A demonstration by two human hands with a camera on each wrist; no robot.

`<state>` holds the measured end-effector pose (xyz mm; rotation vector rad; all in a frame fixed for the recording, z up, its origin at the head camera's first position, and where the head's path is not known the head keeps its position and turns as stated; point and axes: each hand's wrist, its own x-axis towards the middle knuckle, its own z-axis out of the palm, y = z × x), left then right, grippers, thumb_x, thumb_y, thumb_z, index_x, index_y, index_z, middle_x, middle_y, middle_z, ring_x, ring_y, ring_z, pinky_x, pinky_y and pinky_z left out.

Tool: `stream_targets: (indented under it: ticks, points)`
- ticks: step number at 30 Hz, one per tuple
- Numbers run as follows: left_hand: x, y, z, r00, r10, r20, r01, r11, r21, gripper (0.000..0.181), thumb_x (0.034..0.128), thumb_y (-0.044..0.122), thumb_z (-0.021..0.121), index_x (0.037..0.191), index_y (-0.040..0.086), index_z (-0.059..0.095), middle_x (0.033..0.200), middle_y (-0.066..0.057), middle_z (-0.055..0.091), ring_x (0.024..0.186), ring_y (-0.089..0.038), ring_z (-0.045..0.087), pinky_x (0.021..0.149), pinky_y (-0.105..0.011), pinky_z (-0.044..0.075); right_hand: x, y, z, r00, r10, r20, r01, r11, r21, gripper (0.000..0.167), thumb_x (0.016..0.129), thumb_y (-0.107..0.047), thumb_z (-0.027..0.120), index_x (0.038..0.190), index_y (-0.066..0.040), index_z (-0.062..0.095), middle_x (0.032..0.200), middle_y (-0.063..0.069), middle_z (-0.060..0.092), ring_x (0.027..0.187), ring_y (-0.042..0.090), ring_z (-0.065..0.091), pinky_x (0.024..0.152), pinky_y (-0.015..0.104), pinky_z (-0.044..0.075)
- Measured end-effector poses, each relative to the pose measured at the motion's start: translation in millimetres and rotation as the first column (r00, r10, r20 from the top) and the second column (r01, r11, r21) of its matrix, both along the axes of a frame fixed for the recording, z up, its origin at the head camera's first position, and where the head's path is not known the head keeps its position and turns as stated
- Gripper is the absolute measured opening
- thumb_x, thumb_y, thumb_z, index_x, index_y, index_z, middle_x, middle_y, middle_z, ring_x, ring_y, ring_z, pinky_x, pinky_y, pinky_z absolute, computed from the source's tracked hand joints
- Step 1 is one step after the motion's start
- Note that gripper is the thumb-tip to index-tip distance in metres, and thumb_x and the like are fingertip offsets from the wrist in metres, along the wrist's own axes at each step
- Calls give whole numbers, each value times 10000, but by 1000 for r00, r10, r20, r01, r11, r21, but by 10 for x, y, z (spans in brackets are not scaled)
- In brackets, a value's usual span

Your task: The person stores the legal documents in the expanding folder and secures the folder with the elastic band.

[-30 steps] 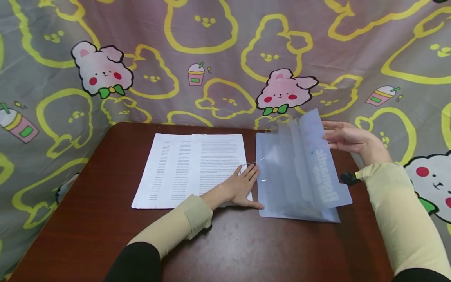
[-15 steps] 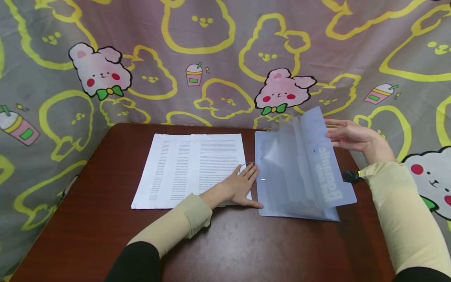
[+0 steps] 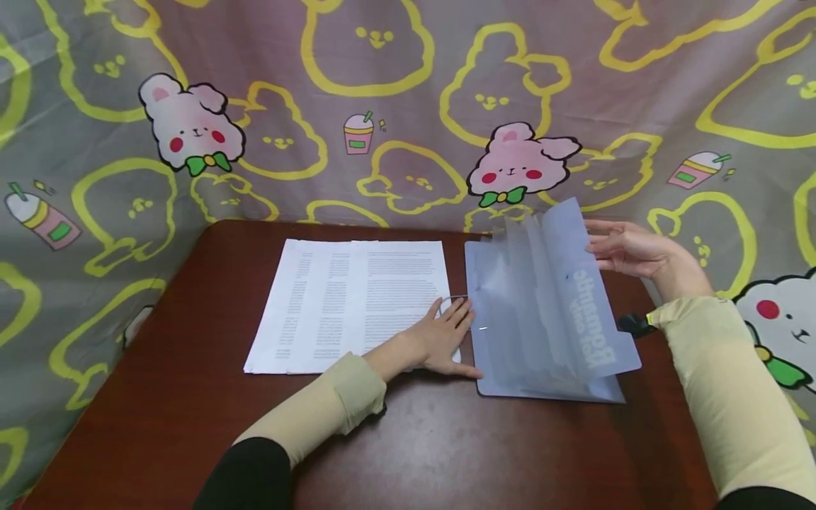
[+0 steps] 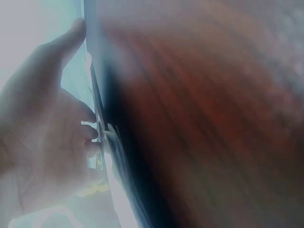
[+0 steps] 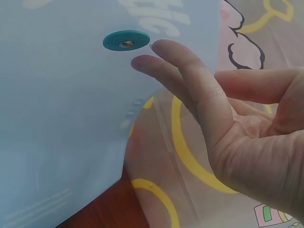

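Observation:
A pale blue translucent expanding file folder (image 3: 503,340) lies spread on the table, its clear inner pockets fanned out. Its cover (image 3: 567,283), with white lettering, stands raised and leans right. My right hand (image 3: 637,251) touches the outer side and edge of that cover with extended fingers. In the right wrist view, two fingertips sit beside a teal button (image 5: 126,41). Fingers spread, my left hand (image 3: 440,340) rests at the folder's left edge, by a thin elastic cord (image 3: 446,304). Left of it lie overlapping printed sheets (image 3: 382,290), partly covered by the hand.
A dark brown wooden table (image 3: 159,397) bears everything. Behind it hangs a grey cartoon-print curtain (image 3: 408,106), close to the table's back edge. A small dark object (image 3: 634,324) sits by the right sleeve cuff. The left wrist view is largely blurred.
The raised cover tips slightly right, then comes slightly back left, with the right hand moving along. The left hand stays at the folder's edge. The camera view shifts a little.

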<state>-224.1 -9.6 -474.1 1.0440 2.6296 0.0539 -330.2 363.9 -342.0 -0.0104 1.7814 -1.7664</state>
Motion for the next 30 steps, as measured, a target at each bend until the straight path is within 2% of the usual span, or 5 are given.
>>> stream_targets:
  ticks: [10,14,17,24,30]
  points:
    - [-33,-115,108,1000,0,-11,1,992,123,1011,1057,776,481,1781,150,157,1881,-90,34,1756,-299,24,1409,-621,61,-18,-6,26,1000,-29,12,29,999,36,849,1132,51,435,1751,-87,-129,1113,-204,753,997,65,788,848,287,680]
    - [-85,-301,166,998,56,37,-63,975,213,949,1087,725,479,1779,149,179,1878,-111,73,1751,-328,70,1400,-646,83,-23,-17,21,999,-31,16,30,999,36,841,1135,51,428,1753,-92,-124,1108,-206,756,1000,67,789,846,289,681]
    - [-133,-488,189,991,129,31,-133,968,215,900,1107,687,468,1778,156,190,1871,-142,97,1744,-369,95,1389,-669,108,-18,-20,5,999,-32,23,31,999,29,842,1134,52,426,1753,-95,-125,1104,-190,769,1006,74,782,844,290,682]
    - [-273,-906,115,950,314,-4,-311,942,123,901,1109,684,454,1782,159,165,1863,-183,77,1733,-439,60,1377,-705,67,12,-7,-12,999,-37,24,35,996,80,845,1135,34,439,1756,-104,-117,1098,-186,750,999,62,761,852,277,679]
    - [-388,-1175,67,890,455,43,-457,884,102,967,1096,723,415,1782,117,104,1862,-191,17,1731,-448,-1,1375,-708,26,5,-3,-22,999,-40,34,37,995,91,842,1136,36,436,1760,-112,-109,1090,-185,748,997,53,760,853,276,678]
